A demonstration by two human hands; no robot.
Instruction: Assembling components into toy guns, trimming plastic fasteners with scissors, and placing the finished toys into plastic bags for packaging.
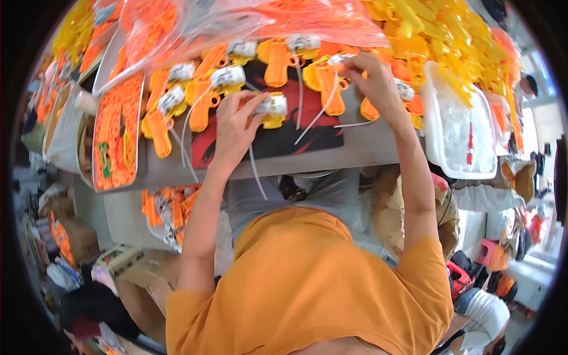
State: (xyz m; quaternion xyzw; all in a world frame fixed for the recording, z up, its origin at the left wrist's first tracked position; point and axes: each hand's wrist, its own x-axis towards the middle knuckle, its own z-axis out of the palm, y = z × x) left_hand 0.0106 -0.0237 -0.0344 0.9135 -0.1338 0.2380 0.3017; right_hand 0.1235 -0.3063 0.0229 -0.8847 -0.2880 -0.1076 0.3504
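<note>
My left hand (232,127) is closed around an orange and yellow toy gun (273,121) with a clear-and-white cylinder at its front. A thin white strip (255,171) hangs below that hand over the table edge. Further right, my right hand (378,86) reaches over another toy gun (327,89), its fingertips pinched at the white cylinder end. A white strip (316,118) trails from there toward the near left. Several similar toy guns (157,131) lie in rows to either side, some with strips. My fingers partly hide what they grip.
A black and red cloth (319,133) covers part of the grey table (296,163). At left stands a tray (96,177) of orange parts. A white bin (435,160) with clear pieces and a red screwdriver (470,145) is at right. Yellow parts (438,35) pile up behind.
</note>
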